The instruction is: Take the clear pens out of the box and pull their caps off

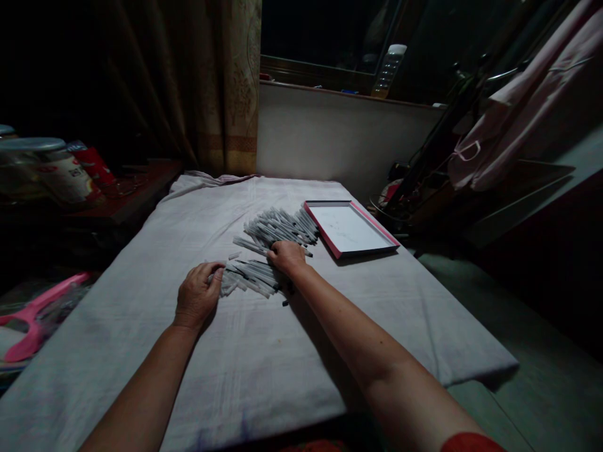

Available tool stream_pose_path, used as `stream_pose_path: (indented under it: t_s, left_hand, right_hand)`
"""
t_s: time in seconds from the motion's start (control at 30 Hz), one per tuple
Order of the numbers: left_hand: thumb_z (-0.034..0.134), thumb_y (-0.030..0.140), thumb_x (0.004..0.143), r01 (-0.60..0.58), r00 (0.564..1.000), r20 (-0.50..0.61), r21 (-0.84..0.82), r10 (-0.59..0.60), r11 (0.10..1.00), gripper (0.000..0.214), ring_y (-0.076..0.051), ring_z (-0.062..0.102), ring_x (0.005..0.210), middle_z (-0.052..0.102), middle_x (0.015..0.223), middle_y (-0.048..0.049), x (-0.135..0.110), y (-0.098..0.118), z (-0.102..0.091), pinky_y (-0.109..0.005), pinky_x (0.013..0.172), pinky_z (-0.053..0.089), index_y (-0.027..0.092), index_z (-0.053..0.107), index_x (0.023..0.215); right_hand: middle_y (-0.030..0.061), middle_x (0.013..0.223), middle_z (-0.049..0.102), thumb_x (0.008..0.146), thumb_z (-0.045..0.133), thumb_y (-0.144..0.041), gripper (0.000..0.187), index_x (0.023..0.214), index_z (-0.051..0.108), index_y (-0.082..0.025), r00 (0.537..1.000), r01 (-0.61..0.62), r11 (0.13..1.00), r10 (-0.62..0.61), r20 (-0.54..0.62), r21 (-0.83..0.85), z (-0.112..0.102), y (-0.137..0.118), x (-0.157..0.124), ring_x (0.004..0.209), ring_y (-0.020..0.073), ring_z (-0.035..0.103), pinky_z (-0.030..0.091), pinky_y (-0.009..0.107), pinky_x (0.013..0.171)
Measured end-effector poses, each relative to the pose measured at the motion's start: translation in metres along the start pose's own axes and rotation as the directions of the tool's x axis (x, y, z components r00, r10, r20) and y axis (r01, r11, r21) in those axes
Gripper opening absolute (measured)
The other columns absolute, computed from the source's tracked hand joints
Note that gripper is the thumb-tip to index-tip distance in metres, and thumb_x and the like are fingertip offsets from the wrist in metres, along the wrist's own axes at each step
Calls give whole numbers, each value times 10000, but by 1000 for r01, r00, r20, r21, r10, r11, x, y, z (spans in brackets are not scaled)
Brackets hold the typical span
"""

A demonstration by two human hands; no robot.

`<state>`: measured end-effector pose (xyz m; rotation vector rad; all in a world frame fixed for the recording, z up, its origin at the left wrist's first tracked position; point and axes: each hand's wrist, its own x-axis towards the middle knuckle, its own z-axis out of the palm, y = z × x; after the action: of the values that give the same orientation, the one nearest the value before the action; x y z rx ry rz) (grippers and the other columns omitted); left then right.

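Many slim clear pens with black ends lie on the cloth-covered table in two loose heaps, a larger far heap [277, 225] and a smaller near heap [254, 274]. My left hand [196, 292] rests at the left end of the near heap, fingers curled in toward the thumb; what they hold is hidden. Between the heaps, my right hand [288, 256] is closed at the black ends of the pens, its fingertips mostly hidden. One short clear piece [234, 256] lies apart between the heaps. A small black piece [285, 303] sits just below the near heap.
A shallow box lid with pink and black sides [336, 251] lies right of the heaps. Jars [63, 176] stand on a dark side table at left, above a pink plastic object [32, 317]. A bottle [390, 72] stands on the windowsill; pink cloth [518, 119] hangs at right.
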<state>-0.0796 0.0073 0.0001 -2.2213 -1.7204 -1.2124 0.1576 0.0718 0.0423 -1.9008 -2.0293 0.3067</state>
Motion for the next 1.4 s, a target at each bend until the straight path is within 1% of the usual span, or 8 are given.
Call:
stream_pose_path:
  t_s: [0.27, 0.37, 0.47, 0.63, 0.83, 1.1, 1.3, 1.4]
  left_hand:
    - [473, 401, 980, -68, 996, -55, 18, 69, 997, 301, -265, 643, 1100, 700, 1159, -103, 0, 10, -4, -413, 989, 493, 228, 615, 1181]
    - [482, 463, 985, -186, 981, -43, 49, 188, 981, 383, -279, 617, 1175, 665, 1260, -125, -2, 16, -2, -432, 1013, 479, 226, 567, 1274]
    - [439, 464, 1003, -245, 968, 76, 52, 241, 968, 334, -266, 666, 1036, 718, 1115, -102, -7, 20, 2, -410, 912, 509, 240, 608, 1184]
    - [385, 483, 1019, -284, 948, 160, 36, 275, 958, 374, -239, 685, 875, 741, 941, -88, -16, 27, 1, -371, 819, 521, 226, 657, 1023]
    - [366, 508, 1017, -312, 932, 214, 58, 294, 948, 426, -231, 674, 792, 737, 857, -73, -18, 36, -5, -358, 760, 501, 233, 681, 936]
    - [369, 480, 1018, -309, 928, 244, 81, 281, 948, 420, -230, 670, 801, 731, 836, -72, -17, 36, -5, -357, 764, 489, 216, 687, 941]
    - [346, 480, 1028, -331, 922, 241, 80, 304, 940, 442, -232, 660, 781, 723, 822, -72, -17, 38, -7, -356, 743, 482, 211, 679, 920]
    - [344, 478, 1030, -335, 921, 238, 83, 308, 938, 442, -230, 654, 769, 717, 810, -68, -17, 39, -6, -356, 739, 477, 214, 677, 905]
  right_hand:
    - [25, 883, 793, 951, 550, -350, 273, 942, 797, -234, 995, 70, 949, -43, -94, 308, -10, 25, -38, 809, 173, 715, 498, 252, 728]
    - [21, 714, 738, 883, 598, -427, 301, 801, 764, -190, 995, 83, 739, -26, -95, 669, 1, 37, -61, 653, 158, 656, 484, 249, 624]
    - [4, 579, 650, 809, 630, -561, 413, 704, 728, -174, 1000, -6, 552, 28, -12, 834, 10, 43, -76, 517, 129, 552, 418, 235, 512]
    - [-9, 517, 595, 727, 679, -662, 504, 620, 688, -170, 996, -59, 459, 86, 22, 886, 8, 47, -80, 478, 116, 498, 382, 235, 486]
    - [-12, 530, 610, 694, 728, -575, 422, 589, 678, -170, 996, -82, 413, 75, 56, 907, 3, 51, -77, 498, 116, 513, 378, 233, 498]
    - [7, 753, 729, 596, 832, -411, 381, 898, 773, -187, 984, -177, 258, 13, 180, 950, -5, 55, -79, 571, 104, 570, 377, 199, 490]
    - [-1, 648, 675, 645, 792, -520, 364, 688, 674, -178, 981, -193, 303, 90, 174, 933, 0, 54, -77, 495, 95, 523, 383, 213, 457]
    - [-15, 634, 663, 606, 824, -464, 337, 728, 692, -179, 982, -186, 299, 73, 171, 936, -2, 54, -78, 508, 103, 544, 415, 221, 484]
